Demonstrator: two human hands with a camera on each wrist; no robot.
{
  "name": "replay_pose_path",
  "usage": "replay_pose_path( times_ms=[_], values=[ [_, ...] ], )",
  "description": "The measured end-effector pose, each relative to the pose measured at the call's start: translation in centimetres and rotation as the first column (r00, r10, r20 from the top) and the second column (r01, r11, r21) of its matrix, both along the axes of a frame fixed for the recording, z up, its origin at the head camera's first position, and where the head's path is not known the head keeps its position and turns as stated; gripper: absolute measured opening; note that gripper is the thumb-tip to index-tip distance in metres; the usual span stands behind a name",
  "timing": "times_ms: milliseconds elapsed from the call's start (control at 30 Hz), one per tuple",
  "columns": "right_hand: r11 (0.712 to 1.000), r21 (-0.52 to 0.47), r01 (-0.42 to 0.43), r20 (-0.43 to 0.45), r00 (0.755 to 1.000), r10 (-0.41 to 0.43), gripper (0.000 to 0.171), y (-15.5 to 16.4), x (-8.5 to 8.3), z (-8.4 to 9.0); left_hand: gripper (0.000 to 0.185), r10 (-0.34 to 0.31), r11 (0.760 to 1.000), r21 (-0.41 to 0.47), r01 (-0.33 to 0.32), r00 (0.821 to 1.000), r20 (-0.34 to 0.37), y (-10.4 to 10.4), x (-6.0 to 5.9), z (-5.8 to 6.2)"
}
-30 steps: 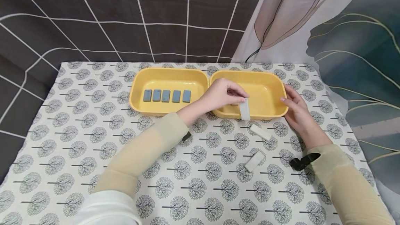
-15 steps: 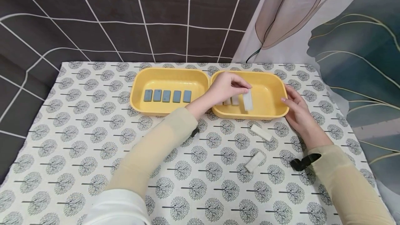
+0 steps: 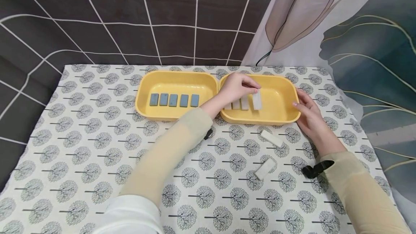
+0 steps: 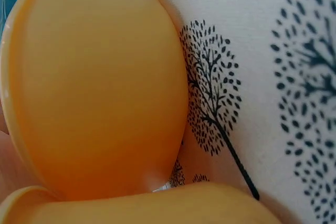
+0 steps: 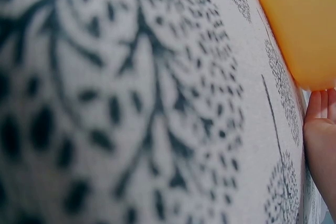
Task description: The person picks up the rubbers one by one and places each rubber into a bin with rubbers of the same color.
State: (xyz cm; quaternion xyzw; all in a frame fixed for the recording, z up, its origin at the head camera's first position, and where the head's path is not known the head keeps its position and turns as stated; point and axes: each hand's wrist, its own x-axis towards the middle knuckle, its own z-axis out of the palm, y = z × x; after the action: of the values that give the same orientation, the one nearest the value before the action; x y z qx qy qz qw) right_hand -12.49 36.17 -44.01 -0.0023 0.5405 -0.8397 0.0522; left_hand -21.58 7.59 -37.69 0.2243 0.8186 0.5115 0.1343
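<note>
My left hand (image 3: 236,85) pinches a white rectangular block (image 3: 256,100) upright between thumb and fingers, inside the right yellow tray (image 3: 286,120). Left of that block, a row of three pale blocks (image 3: 244,103) lies in the same tray, partly hidden by the hand. My right hand (image 3: 307,115) grips the tray's right end, thumb at the rim and fingers around the outside. In the right wrist view the fingers (image 5: 326,106) show at the tray's end. The left wrist view is mostly filled by the outer wall of the yellow tray (image 4: 100,87).
The left yellow tray (image 3: 208,78) stands end to end with the right one and holds a row of several blue-grey blocks (image 3: 173,100). Two white blocks lie on the tree-print cloth in front, one nearer the tray (image 3: 271,138) and one nearer me (image 3: 264,168). A dark gridded curtain (image 3: 113,17) hangs behind.
My left hand has lifted the white block from the right tray's front rim to inside the tray, farther back, uncovering the pale blocks. The right hand keeps its grip on the tray.
</note>
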Motion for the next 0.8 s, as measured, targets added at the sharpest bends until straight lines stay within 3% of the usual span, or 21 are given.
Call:
replay_pose_path(
  times_ms=[267,800],
  values=[
    [1.0,-0.001,-0.005,-0.004,1.0,0.005,0.053,0.1,0.0,-0.1,0.015,-0.003,0.996,-0.093,0.003,1.0,0.004,0.5,-0.5,-0.1],
    [1.0,-0.023,-0.002,0.007,1.0,0.002,0.053,0.1,0.0,-0.1,0.013,-0.045,0.992,-0.115,0.042,0.999,-0.025,1.3,-0.7,-0.7]
  ],
)
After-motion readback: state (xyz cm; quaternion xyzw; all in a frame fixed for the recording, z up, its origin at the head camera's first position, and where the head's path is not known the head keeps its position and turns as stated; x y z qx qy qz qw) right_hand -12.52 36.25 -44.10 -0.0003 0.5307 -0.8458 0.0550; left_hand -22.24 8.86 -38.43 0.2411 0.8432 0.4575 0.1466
